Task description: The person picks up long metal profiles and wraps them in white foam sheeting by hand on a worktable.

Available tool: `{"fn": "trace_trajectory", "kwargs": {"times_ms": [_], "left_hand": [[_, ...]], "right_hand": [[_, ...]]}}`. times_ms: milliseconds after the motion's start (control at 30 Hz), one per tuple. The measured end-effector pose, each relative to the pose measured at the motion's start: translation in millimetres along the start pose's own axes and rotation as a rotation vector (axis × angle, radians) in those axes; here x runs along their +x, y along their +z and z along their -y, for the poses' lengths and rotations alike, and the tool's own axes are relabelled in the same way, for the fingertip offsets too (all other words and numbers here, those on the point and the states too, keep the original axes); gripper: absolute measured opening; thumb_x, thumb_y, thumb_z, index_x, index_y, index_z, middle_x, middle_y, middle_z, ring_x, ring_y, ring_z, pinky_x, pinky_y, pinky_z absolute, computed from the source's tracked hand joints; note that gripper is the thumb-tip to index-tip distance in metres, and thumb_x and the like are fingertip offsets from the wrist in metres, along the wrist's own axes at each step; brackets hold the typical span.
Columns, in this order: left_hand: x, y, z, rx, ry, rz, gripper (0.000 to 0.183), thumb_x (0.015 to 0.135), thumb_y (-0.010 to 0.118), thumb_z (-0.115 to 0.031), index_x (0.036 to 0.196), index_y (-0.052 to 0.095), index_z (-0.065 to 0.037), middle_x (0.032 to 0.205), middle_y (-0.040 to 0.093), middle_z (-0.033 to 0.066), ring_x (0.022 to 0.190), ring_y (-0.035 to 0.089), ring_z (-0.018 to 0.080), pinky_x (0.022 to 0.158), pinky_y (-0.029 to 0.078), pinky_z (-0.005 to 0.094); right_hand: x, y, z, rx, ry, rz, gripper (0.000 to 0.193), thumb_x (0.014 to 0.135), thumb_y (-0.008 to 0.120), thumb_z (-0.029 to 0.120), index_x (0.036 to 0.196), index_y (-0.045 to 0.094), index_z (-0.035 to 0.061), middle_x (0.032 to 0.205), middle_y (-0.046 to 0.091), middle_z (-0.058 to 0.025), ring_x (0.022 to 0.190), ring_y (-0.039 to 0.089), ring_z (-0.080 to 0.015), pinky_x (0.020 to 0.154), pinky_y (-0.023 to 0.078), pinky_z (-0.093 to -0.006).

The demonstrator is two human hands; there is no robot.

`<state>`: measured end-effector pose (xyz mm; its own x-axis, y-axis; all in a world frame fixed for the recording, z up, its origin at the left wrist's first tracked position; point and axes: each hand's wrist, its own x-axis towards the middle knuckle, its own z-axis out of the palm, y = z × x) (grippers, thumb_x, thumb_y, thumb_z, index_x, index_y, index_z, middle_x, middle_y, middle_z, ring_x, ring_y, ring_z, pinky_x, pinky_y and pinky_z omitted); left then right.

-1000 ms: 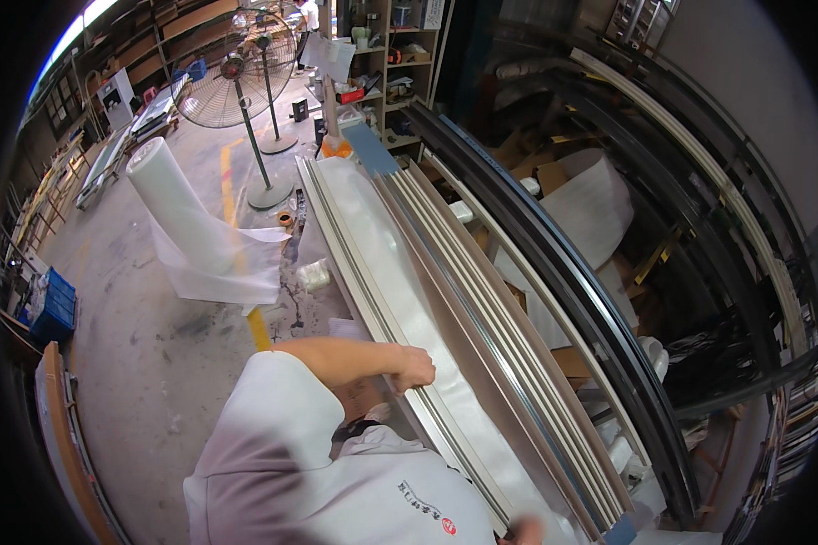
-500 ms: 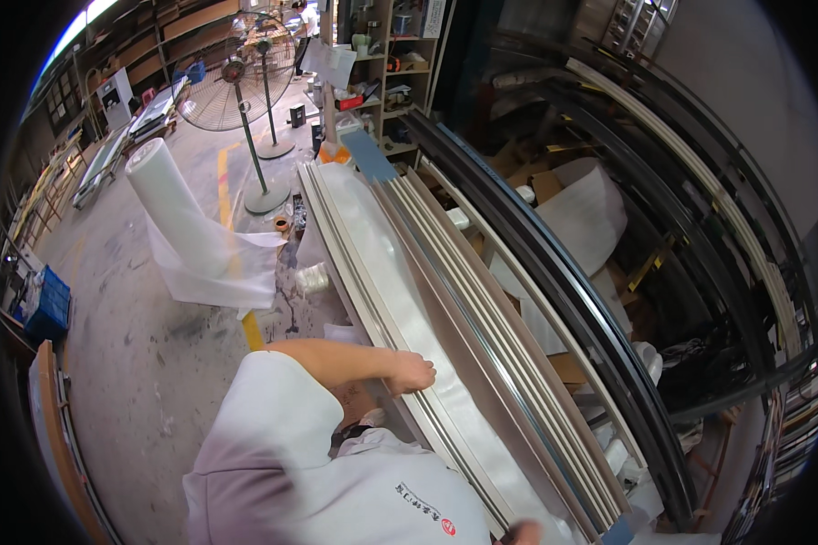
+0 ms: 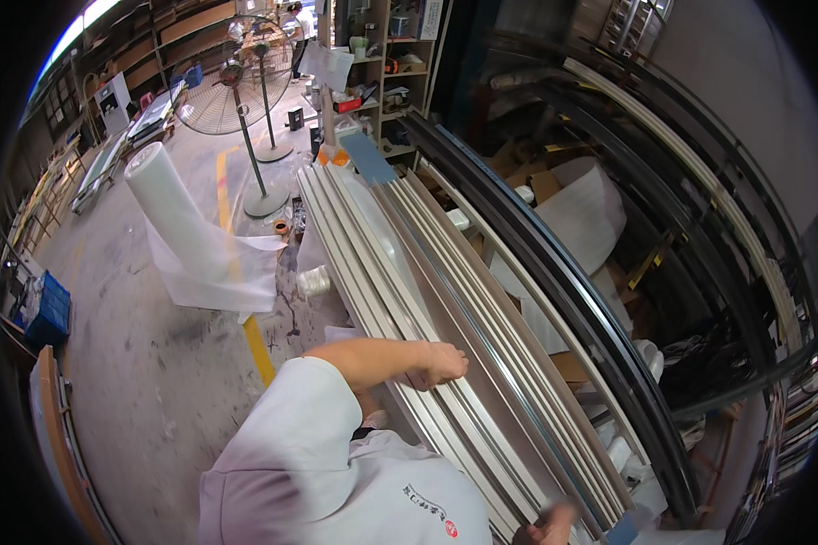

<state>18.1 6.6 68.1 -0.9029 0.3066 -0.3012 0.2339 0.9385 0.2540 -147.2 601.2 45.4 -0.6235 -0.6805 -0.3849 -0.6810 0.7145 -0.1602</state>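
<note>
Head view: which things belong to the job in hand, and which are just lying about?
Apparently part of the job:
- pale long profiles, with the left hand over them
- white sheet alongside
- perhaps the white roll, similar-looking material

Apparently uninvolved:
- standing fan
- blue crate
- black profiles

Pale profiles (image 3: pixel 370 272): long, slim, side by side, lying roughly parallel
Faces: grooved lengthwise, streaks of sheen
Far ends: pointing away, slightly left
Near ends: not clearly visible

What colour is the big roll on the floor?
White; the roll shows in the head view.
</note>
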Motion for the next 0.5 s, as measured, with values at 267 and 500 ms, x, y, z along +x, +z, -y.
{"fn": "trace_trajectory", "kwargs": {"times_ms": [267,500], "left_hand": [[10,12,9,-0.125,0.012,-0.116,0.035,0.064,0.085,-0.014,0.094,0.071,-0.002,0.110,0.064,0.0216,0.111,0.059,0.0417,0.093,0.052,0.0515],[28,21,29,-0.104,0.005,0.040,0.078,0.054,0.090,-0.025,0.119,0.056,0.001,0.123,0.059,0.0274,0.115,0.057,0.0471,0.097,0.051,0.0502]], "right_hand": [[48,-1,11,0.080,-0.109,-0.071,0.061,0.062,0.084,0.025,0.113,0.060,-0.0010,0.116,0.058,-0.0262,0.111,0.054,-0.0465,0.099,0.047,-0.0527],[31,-23,10,0.116,-0.005,-0.127,0.033,0.077,0.075,0.013,0.106,0.067,-0.0003,0.122,0.059,-0.0209,0.119,0.054,-0.0401,0.099,0.048,-0.0481]]}}
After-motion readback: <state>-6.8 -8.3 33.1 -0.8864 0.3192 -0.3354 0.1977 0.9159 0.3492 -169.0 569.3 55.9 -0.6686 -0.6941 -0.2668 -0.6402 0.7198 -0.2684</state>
